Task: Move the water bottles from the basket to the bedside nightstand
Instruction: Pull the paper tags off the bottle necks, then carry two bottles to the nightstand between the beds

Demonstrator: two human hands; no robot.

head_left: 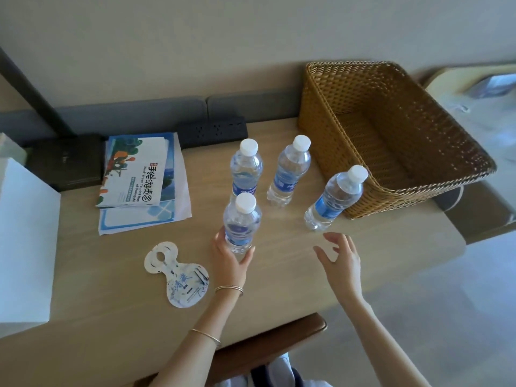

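The left hand [229, 261] wraps around the lower part of the nearest bottle [241, 222], thumb on one side and fingers curled round the other, gripping it where it stands on the wooden nightstand [279, 275]. Two thin bangles [229, 289] sit on that wrist and forearm. The right hand [339, 261] hovers above the tabletop with its fingers spread and loosely bent, holding nothing and touching nothing.

All four bottles stand upright, long axis vertical, white caps up. Behind the held one stands a second bottle [245, 169]; to its right a third bottle [289, 171]; the fourth bottle [333, 198] stands just beside the front corner of the woven basket [418, 191], though I cannot tell whether they touch. The basket rests at the nightstand's right end. Brochures [136, 174] lie on the left side, with a paper tag [178, 275] nearer the front edge.
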